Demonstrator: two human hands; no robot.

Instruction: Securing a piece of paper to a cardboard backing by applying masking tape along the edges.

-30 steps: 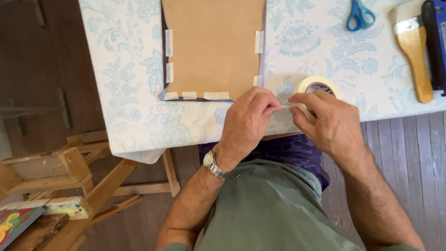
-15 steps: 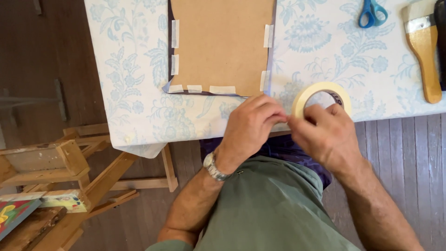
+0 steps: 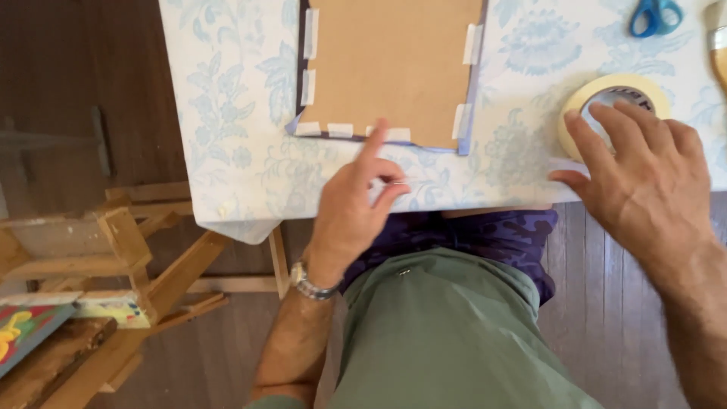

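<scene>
Nearest, the left hand [image 3: 352, 208] pinches one small strip of pale masking tape [image 3: 388, 182] between thumb and fingers, index finger pointing up at 12 o'clock. The right hand [image 3: 644, 182] lies flat, fingers spread over one cream roll of masking tape [image 3: 575, 106]. Further out there's one brown cardboard-backed frame [image 3: 394, 64] with seven tape strips on it, and one blue-handled pair of scissors [image 3: 656, 15] at 2 o'clock.

Pale blue floral tablecloth [image 3: 227, 113], brown cardboard [image 3: 390, 68], cream tape roll [image 3: 575, 102], blue-handled scissors [image 3: 655, 15].
</scene>
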